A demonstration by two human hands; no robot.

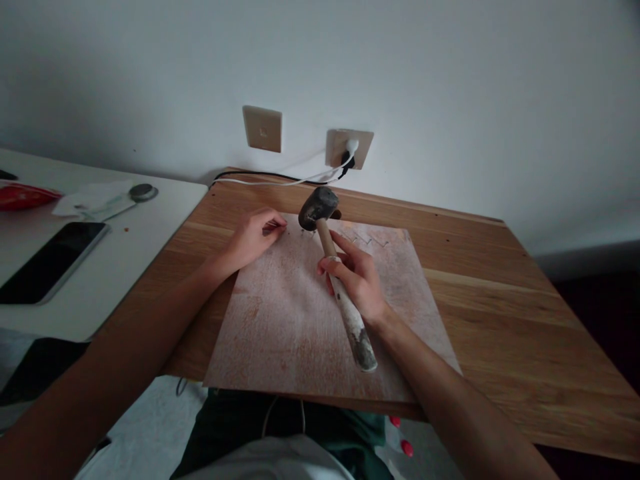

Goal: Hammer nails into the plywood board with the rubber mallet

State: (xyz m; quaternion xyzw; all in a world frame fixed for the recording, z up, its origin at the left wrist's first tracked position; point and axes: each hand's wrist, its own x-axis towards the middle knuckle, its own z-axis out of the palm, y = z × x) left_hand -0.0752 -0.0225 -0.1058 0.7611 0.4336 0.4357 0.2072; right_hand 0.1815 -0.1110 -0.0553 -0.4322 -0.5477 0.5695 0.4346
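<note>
My right hand [356, 277] is wrapped round the handle of a mallet [353, 327] with a dark, blocky head. The mallet is tilted over a worn, pinkish wooden board [280, 327], its head near the board's far edge. My left hand [257, 237] rests at the board's far left corner, thumb and fingertips pinched together; whatever they hold is too small to make out. Along the far edge, several thin nails [370, 240] stand up from the board, right of the mallet head. Small dark marks lie between my left fingertips and the mallet.
The board lies on a wooden tabletop [490, 320] against a wall. White and black cables [280, 180] run along the back to a wall socket [363, 148]. At left, a white table [105, 287] bears a phone [55, 263], a red packet [27, 197] and a round grey object [143, 193].
</note>
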